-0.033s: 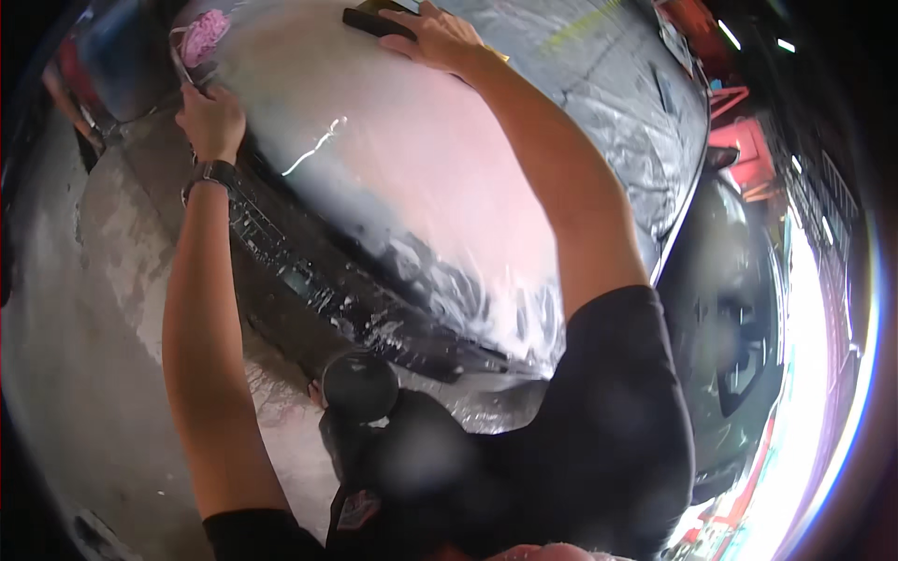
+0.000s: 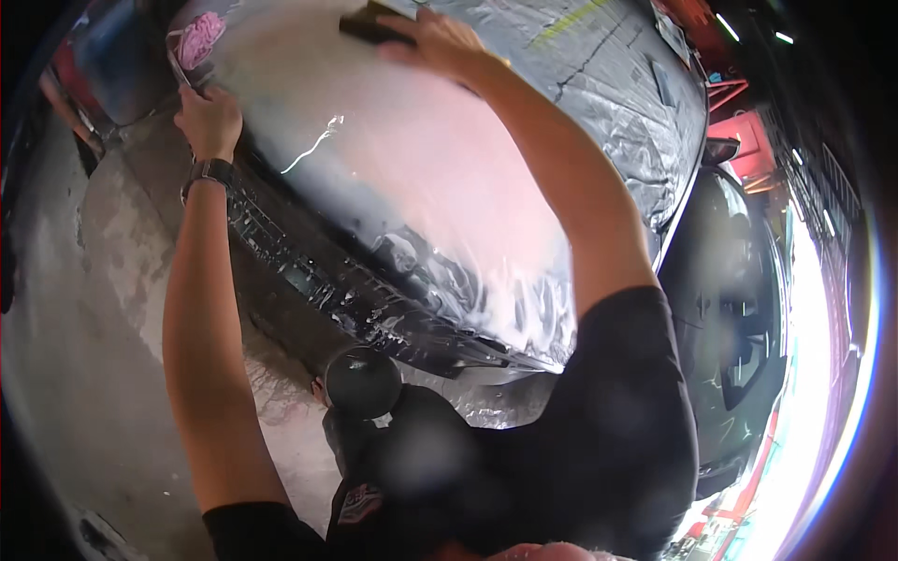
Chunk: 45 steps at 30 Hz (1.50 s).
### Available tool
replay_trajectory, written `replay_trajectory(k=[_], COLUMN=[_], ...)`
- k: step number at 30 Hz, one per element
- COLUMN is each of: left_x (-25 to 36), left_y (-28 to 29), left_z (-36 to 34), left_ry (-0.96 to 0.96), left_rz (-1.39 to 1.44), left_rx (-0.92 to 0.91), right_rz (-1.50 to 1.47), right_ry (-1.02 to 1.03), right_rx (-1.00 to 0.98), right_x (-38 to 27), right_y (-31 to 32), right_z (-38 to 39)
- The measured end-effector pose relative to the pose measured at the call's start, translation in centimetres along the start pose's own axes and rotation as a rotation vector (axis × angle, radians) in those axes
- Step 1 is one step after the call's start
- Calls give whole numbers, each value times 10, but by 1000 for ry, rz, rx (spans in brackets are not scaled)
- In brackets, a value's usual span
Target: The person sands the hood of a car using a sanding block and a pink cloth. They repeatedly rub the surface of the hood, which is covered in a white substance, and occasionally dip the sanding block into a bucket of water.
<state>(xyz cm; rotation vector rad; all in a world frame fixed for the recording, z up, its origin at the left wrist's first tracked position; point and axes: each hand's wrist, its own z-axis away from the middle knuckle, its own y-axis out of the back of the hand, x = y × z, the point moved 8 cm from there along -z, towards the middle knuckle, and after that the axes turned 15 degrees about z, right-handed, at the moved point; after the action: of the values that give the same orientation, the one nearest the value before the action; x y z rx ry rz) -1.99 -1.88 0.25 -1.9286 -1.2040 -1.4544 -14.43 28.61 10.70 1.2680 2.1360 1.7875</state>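
Note:
A curved car panel (image 2: pixel 440 159) stretches before me, its pale pinkish surface wet, with white suds streaked over its dark lower end. My right hand (image 2: pixel 440 45) is on a dark sanding block (image 2: pixel 369 26) at the panel's far end, fingers blurred by motion. My left hand (image 2: pixel 210 122) is closed at the panel's left edge, around something its fingers hide. A thin grey strip runs from that hand toward a bunched pink cloth or sponge (image 2: pixel 199 40). On my left wrist is a dark watch (image 2: pixel 211 172).
Wrinkled plastic sheeting (image 2: pixel 622 122) covers the area beyond the panel. To the right stands another dark car (image 2: pixel 725 280). The wet concrete floor (image 2: pixel 103 327) lies on the left. Below the panel a round black object (image 2: pixel 363 381) shows near my body.
My right hand and the block have shifted slightly left and down in the picture. The left hand stays nearly in place at the edge.

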Motion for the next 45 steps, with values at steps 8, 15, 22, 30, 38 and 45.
replay_trajectory(k=[8,15,22,30,38,45], left_x=[5,2,-9,5,9,-15], left_y=[21,17,26,23,-2,16], left_z=[5,4,-4,12,8,2], left_ry=[17,19,12,10,19,12], left_rz=[-17,-40,-74,-49,61,3], left_rx=[18,-6,18,11,-42,61], right_rz=[-115,-23,-63,-91,-14,-58], right_ry=[200,49,97,283,-12,238], right_rx=[12,-102,-47,6,-75,81], right_x=[-63,1,-36,-52,-47,-91], right_y=[120,-1,42,72,-6,104], right_z=[235,2,96,151,-77,176])
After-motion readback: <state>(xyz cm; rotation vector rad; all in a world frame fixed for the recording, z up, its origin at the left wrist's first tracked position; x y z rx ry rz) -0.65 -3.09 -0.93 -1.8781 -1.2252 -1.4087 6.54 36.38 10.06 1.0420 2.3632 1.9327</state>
